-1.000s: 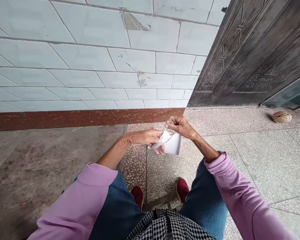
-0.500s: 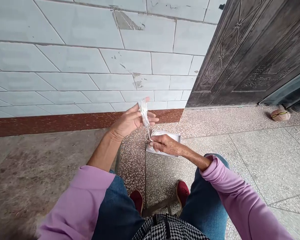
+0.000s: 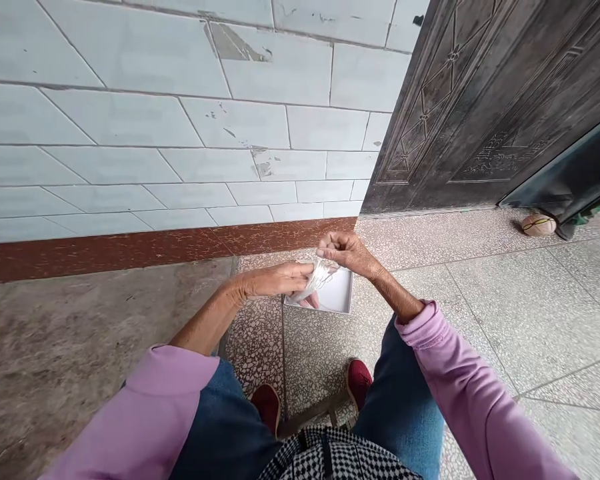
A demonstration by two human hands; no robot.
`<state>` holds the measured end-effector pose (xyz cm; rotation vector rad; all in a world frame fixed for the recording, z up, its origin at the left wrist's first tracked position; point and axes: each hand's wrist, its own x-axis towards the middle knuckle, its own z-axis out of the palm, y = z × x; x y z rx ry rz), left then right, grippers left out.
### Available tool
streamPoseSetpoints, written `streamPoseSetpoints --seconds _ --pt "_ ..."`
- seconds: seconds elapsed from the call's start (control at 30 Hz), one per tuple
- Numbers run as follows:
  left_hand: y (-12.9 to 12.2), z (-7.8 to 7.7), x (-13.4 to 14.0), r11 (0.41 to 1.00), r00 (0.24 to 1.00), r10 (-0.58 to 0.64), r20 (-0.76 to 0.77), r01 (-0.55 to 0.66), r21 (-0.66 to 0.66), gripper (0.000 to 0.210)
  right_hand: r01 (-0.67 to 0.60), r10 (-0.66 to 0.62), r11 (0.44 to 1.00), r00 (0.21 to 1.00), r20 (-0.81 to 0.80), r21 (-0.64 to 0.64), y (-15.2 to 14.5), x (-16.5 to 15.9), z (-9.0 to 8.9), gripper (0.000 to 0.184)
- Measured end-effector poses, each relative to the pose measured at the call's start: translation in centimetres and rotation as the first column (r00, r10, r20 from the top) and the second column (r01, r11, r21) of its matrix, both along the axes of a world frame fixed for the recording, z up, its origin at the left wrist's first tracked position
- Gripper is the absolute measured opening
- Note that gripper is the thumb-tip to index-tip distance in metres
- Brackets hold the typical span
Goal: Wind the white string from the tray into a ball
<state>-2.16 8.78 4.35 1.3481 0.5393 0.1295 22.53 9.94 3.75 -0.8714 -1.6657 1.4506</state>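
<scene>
Fingers (image 3: 300, 269) of the left hand (image 3: 275, 279) stand apart, wound with white cord (image 3: 317, 275); the right hand (image 3: 355, 255) pinches it. Both hover above a shallow white box (image 3: 341, 293) on the speckled floor (image 3: 320, 347).

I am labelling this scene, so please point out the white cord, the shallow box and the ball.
White cord (image 3: 318, 277): head view, middle of the bundled strands.
Shallow box (image 3: 337, 297): head view, bare inner bottom.
Ball (image 3: 539, 225): head view, middle of its side.
</scene>
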Motion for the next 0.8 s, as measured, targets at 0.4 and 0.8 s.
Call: streamPoseSetpoints --seconds 0.4,0.8 --pt "0.5 0.2 -0.8 0.975 0.902 0.157 0.402 -0.075 -0.211 0.075 -0.232 0.139 0.910 0.952 -0.274 -0.343 -1.0 -2.2 -1.5 0.034" --pt "2.0 0.3 -1.8 0.893 0.810 0.443 0.384 -0.363 -0.265 0.029 -0.238 0.088 0.883 0.930 -0.356 -0.404 -0.8 -1.8 -1.3 0.033"
